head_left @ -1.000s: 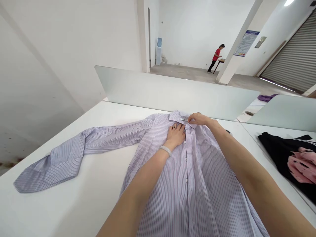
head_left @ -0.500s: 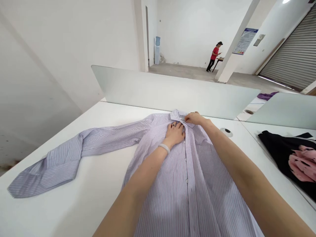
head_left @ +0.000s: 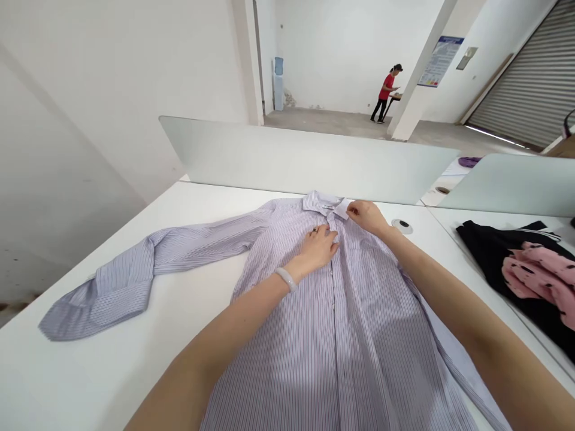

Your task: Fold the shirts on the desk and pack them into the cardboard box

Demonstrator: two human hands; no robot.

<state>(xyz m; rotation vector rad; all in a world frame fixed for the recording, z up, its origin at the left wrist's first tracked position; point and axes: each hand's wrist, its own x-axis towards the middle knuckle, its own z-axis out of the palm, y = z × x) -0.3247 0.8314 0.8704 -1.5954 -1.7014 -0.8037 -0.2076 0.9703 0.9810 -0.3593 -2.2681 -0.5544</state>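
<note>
Shifted rightward along the collar, the right hand (head_left: 367, 216) sits loosely curled at the collar point, and whether it grips cannot be told. The left hand (head_left: 313, 250) lies open on the chest of a lilac-striped shirt (head_left: 332, 359). The shirt spreads across a white table (head_left: 103, 377), its collar near the far edge by a glass partition (head_left: 305, 161). One sleeve (head_left: 179, 254) stretches left, with open tabletop below it.

My head-worn camera sits above the near end of the striped shirt (head_left: 332, 359), facing forward and down, close over it. Past the shirt's collar, it looks on beyond the partition panel (head_left: 291, 158) to the roller shutter (head_left: 525, 78) far off to the right.
</note>
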